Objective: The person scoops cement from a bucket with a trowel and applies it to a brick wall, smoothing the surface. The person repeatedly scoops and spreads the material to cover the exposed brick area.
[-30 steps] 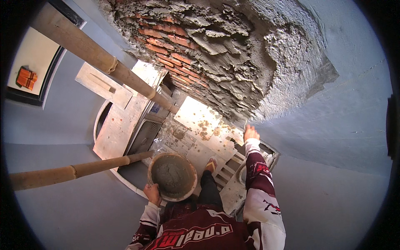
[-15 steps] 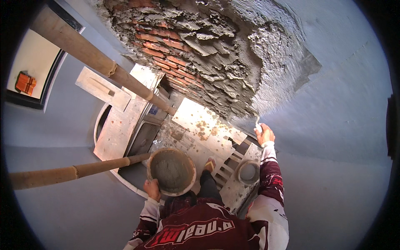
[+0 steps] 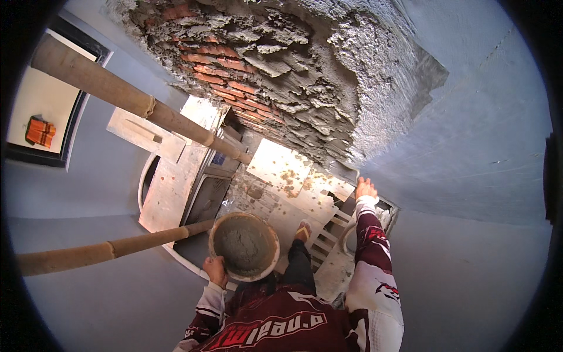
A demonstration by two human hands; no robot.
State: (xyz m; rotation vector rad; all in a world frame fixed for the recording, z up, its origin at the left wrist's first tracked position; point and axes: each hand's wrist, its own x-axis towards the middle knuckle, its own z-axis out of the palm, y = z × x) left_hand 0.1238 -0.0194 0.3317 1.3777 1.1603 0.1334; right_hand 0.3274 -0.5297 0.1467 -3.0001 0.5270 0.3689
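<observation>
My left hand [image 3: 216, 270] grips the rim of a round basin [image 3: 244, 246] of wet grey mortar at my waist. My right hand [image 3: 366, 189] reaches to the bottom of the wall and is closed on a trowel [image 3: 353, 175], whose handle is mostly hidden by the fingers. The blade is at the edge of the rough mortar [image 3: 293, 88], which partly covers red bricks [image 3: 217, 67]. A smoother, light grey plastered surface [image 3: 469, 129] lies to the right.
Two bamboo poles [image 3: 117, 88] cross the left side. A board [image 3: 141, 132] rests by a pale ledge [image 3: 167, 188]. My foot [image 3: 302, 232] stands on spattered boards [image 3: 275, 161] with slatted gaps. A second container [image 3: 352, 240] is partly behind my right arm. A window [image 3: 47, 114] is at left.
My right hand with the trowel moved right, away from the mortar edge, then slightly back up to it. The left hand keeps hold of the basin. The view shifted slightly.
</observation>
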